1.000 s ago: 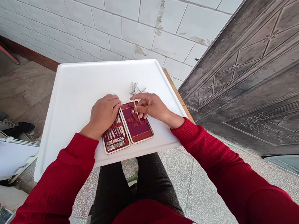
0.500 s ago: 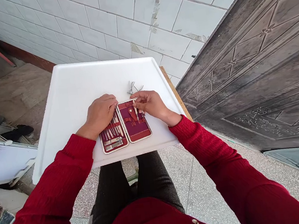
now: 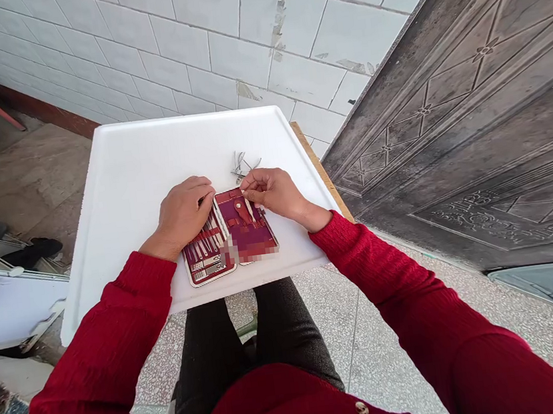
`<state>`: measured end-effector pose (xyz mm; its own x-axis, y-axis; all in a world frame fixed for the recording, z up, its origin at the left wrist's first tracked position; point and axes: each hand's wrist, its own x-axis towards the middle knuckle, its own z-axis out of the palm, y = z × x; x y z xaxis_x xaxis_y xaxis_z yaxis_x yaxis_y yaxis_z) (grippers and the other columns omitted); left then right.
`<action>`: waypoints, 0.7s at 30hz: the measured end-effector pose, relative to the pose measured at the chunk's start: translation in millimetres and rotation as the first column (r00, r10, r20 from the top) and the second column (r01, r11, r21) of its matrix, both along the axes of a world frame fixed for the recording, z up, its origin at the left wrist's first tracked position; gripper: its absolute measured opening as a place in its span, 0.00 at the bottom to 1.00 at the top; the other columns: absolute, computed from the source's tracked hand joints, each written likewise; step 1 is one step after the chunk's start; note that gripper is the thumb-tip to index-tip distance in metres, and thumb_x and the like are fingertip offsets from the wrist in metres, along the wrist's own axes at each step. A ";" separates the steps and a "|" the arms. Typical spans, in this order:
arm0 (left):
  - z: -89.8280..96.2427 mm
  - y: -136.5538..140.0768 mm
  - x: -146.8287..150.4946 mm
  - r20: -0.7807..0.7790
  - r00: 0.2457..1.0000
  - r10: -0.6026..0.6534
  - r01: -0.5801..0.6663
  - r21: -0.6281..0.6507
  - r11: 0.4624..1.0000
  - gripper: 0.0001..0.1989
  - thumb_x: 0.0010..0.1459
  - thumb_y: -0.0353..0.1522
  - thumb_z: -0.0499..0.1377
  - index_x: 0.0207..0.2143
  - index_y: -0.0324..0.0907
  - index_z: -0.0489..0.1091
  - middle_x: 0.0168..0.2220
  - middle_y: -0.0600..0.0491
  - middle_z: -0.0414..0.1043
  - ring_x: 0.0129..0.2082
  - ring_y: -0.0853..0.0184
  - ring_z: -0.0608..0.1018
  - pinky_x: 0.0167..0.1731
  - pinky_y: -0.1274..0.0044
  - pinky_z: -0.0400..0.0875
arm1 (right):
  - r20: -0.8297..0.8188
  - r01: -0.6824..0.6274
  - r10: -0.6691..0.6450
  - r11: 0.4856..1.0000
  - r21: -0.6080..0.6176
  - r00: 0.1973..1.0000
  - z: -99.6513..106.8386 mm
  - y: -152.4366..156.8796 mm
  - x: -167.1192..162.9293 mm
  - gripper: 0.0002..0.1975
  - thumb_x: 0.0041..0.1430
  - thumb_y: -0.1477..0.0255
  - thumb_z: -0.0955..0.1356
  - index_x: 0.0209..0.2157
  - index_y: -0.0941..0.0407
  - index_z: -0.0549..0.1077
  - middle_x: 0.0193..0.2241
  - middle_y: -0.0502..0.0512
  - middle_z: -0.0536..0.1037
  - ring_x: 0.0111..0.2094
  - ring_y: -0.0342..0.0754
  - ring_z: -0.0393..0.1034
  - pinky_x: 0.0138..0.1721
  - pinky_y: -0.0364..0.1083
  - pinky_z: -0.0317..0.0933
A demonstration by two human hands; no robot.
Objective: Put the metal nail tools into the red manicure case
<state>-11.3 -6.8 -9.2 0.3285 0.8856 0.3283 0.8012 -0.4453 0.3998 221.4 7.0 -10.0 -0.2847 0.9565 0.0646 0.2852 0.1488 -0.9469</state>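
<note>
An open manicure case [image 3: 237,235] with a dark red lining lies on the white foam board. Slim metal tools fill its left half, with nail clippers [image 3: 207,268] at the near end. My left hand [image 3: 184,208] is closed over the far end of that half, gripping its edge and covering some tool tops. Over the right half, my right hand [image 3: 275,194] pinches the upper end of a slim, pale metal tool [image 3: 250,209], its lower part at the strap; its exact kind is unclear. Beside that tool is a red leather-like piece [image 3: 242,211]. Cuticle nippers [image 3: 244,165] lie just beyond my right fingers.
The foam board [image 3: 134,157] has a raised rim and rests above my knees, with a wooden edge [image 3: 322,168] showing at its right. A tiled wall [image 3: 186,43] stands behind it. A dark patterned metal door [image 3: 472,116] is on the right.
My right fingers have shifted slightly up and left along the slim tool, which now sits in line with the strap. My left hand stays on the case. The view has shifted a little.
</note>
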 end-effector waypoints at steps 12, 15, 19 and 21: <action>-1.9 -0.6 -0.6 -0.008 1.000 -0.027 0.027 0.018 0.999 0.17 0.68 0.31 0.49 0.39 0.44 0.79 0.53 0.48 0.81 0.52 0.56 0.80 0.53 0.63 0.75 | 0.210 0.044 -0.068 0.992 0.117 0.975 2.2 -1.5 -1.9 0.03 0.53 0.77 0.70 0.27 0.55 0.76 0.24 0.47 0.77 0.27 0.44 0.67 0.32 0.43 0.59; -1.9 -0.7 -0.4 -0.012 1.000 -0.023 0.023 0.024 0.999 0.17 0.68 0.31 0.49 0.39 0.45 0.79 0.53 0.48 0.81 0.51 0.56 0.80 0.53 0.63 0.75 | 0.225 0.031 -0.056 0.993 0.115 0.973 1.0 -2.5 -3.0 0.04 0.52 0.77 0.70 0.26 0.55 0.76 0.24 0.47 0.77 0.28 0.44 0.68 0.31 0.43 0.58; -1.0 -1.1 -0.1 -0.015 1.000 -0.013 0.013 0.022 1.000 0.17 0.68 0.31 0.49 0.39 0.46 0.79 0.52 0.49 0.81 0.51 0.56 0.80 0.50 0.64 0.76 | 0.257 0.023 -0.049 0.995 0.101 0.965 0.1 -3.5 -3.4 0.04 0.52 0.77 0.70 0.25 0.55 0.77 0.23 0.47 0.76 0.26 0.43 0.67 0.29 0.43 0.57; -0.1 -1.4 0.2 -0.014 1.000 -0.018 0.019 0.018 1.000 0.17 0.68 0.31 0.49 0.39 0.45 0.79 0.52 0.48 0.81 0.51 0.56 0.80 0.49 0.64 0.76 | 0.282 0.026 -0.053 0.995 0.098 0.958 1.4 -4.4 -3.3 0.04 0.52 0.77 0.71 0.25 0.55 0.77 0.22 0.47 0.76 0.26 0.43 0.67 0.28 0.43 0.56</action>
<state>-11.1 -8.2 -9.2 0.3494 0.8733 0.3395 0.7981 -0.4672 0.3804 218.1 2.6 -8.6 -0.2660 0.9611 0.0749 0.5475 0.2146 -0.8088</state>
